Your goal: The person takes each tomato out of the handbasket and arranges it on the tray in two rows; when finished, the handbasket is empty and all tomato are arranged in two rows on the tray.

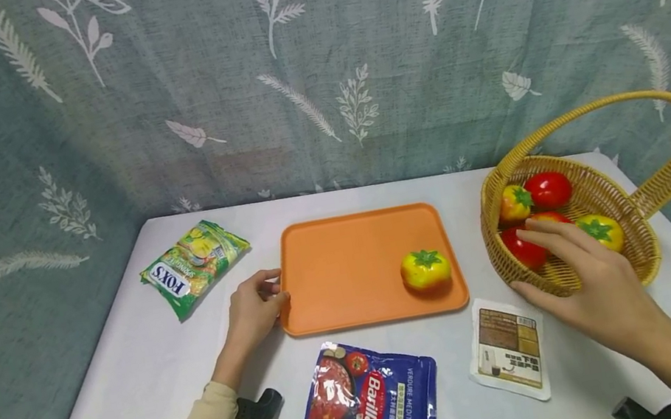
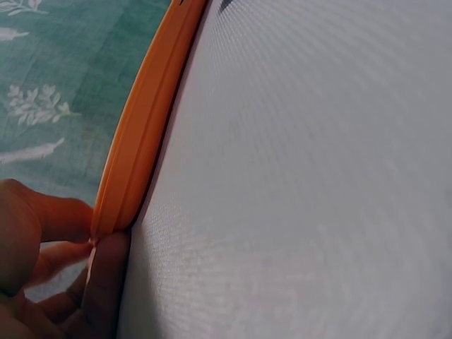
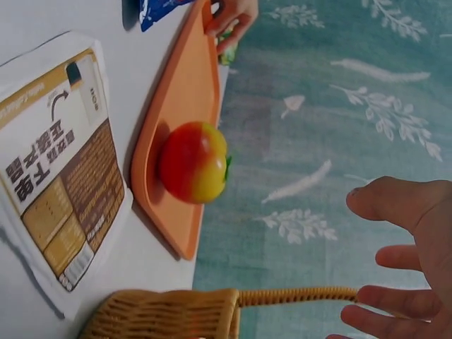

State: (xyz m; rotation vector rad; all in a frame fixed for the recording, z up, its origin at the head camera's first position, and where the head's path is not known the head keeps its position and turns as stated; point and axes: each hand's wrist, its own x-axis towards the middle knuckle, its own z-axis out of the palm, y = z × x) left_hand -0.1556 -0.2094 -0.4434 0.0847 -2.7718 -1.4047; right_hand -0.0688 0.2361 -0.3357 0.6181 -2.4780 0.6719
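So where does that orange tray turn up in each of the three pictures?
Head view: orange tray at table centre, the left hand gripping its left edge.
Left wrist view: only its rim, upper left, pinched by fingers.
Right wrist view: seen edge-on, upper left.
Shared landmark: the leaf-patterned curtain.

Even, soft light fills the head view — bright, with no glare on the white tabletop (image 1: 136, 379). Shadows are faint and short: a thin dark one under the left hand (image 1: 254, 312) and its forearm, another beneath the yellow tomato (image 1: 425, 269) on the orange tray (image 1: 346, 267). The curtain (image 1: 309, 57) bows near the picture's edges, a wide-lens distortion. The left wrist view is very close — its fingers (image 2: 106, 282) look soft, the tablecloth weave smeared. In the right wrist view the fingers (image 3: 395, 205) are slightly blurred.
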